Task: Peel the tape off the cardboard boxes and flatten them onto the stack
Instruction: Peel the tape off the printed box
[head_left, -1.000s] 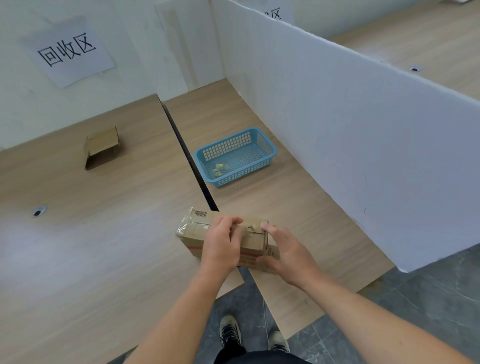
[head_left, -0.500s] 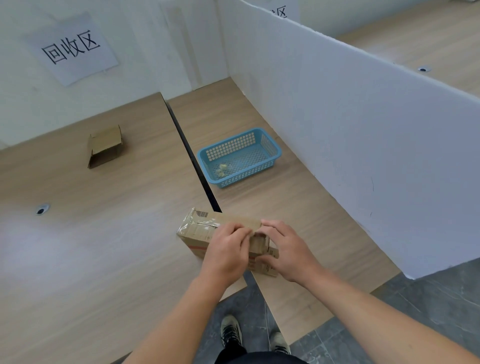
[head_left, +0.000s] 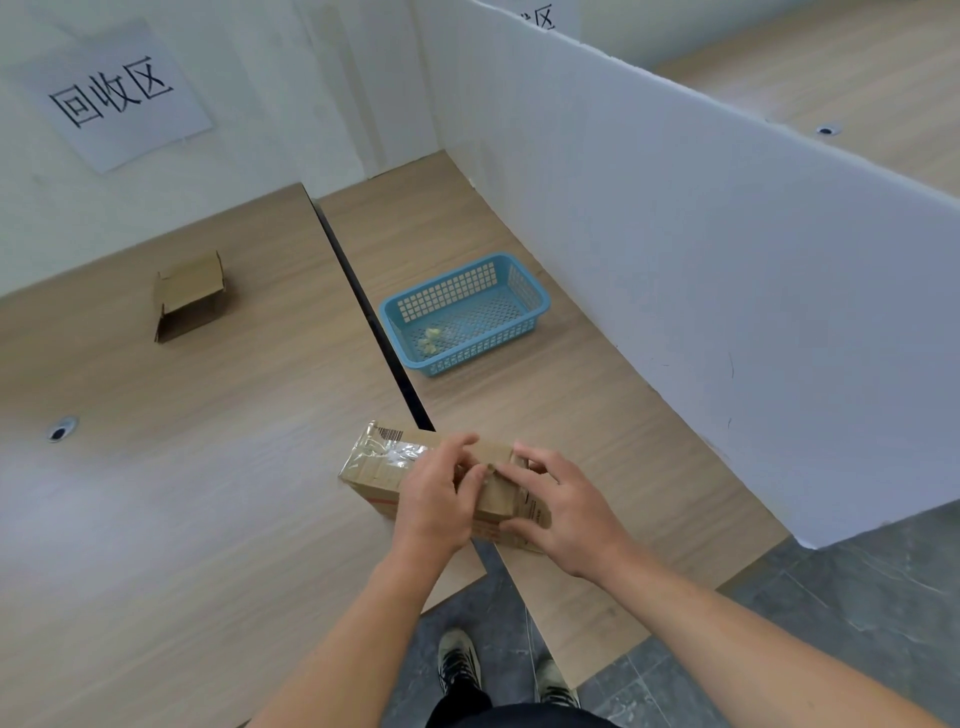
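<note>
A taped cardboard box (head_left: 382, 460) lies near the table's front edge, over the dark gap between the two desks. Clear tape and a barcode label show on its left end. My left hand (head_left: 436, 506) lies on the box top, its fingers curled and pinching at the tape in the middle. My right hand (head_left: 563, 512) grips the box's right end, thumb at the near side and fingers over the top. A flattened cardboard box (head_left: 189, 296) rests far back on the left desk.
A blue plastic basket (head_left: 524, 283) with a few scraps of tape stands on the right desk behind the box. A white partition (head_left: 675, 270) walls off the right side. A cable hole (head_left: 61, 430) is in the left desk. My shoes show on the grey floor below.
My two hands have drawn together over the middle of the box top, the left fingers curling onto the tape. The box has stayed in place.
</note>
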